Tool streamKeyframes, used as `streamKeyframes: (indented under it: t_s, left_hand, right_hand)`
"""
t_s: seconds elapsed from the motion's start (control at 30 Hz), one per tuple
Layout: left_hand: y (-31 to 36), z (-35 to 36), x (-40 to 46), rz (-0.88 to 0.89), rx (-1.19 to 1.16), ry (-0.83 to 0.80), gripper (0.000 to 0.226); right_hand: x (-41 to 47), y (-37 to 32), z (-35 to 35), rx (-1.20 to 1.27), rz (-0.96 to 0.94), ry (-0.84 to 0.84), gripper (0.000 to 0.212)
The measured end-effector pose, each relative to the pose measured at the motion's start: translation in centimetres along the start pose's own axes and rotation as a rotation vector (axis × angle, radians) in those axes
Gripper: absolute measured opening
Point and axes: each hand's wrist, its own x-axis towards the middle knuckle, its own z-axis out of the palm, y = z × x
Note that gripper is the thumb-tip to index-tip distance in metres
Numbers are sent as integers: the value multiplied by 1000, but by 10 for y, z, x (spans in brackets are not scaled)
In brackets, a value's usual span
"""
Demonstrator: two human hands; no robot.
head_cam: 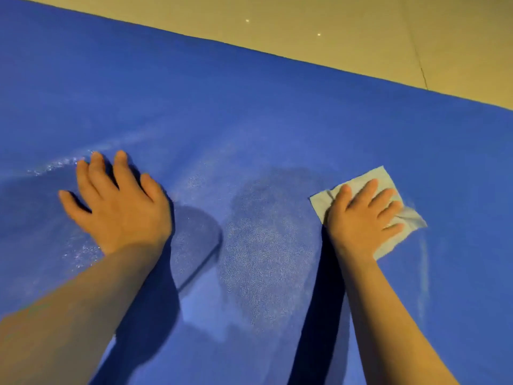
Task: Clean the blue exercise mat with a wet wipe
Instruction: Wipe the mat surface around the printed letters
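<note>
STEP: wiping blue foam exercise mat [249, 107] | GRIP: right hand [361, 215] flat, pressing pale square wet wipe [358, 182]; left hand [119, 204] flat, bracing mat | ADVICE: overlap strokes, keep even pressure

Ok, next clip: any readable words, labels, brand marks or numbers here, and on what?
None. The blue mat shows only wet streaks, no print. The wet wipe under the right hand is plain. The left hand and the floor bear no text.

Wipe [369, 207] on mat [249, 107], right side
</note>
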Motion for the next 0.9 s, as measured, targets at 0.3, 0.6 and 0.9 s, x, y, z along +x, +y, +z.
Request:
streamKeyframes:
  t_s: [0.3,0.6,0.9]
  left_hand:
    - [1,9,2,6,14,119,48]
    - [5,7,1,-6,10,51,72]
    - [-2,17,1,101,127,174,64]
  right_hand:
    - [-76,-168,47,60,-1238,-40,57]
    - [109,-25,-20,-96,-303,-50,73]
    - [62,-196,12,-90,-319,-59,71]
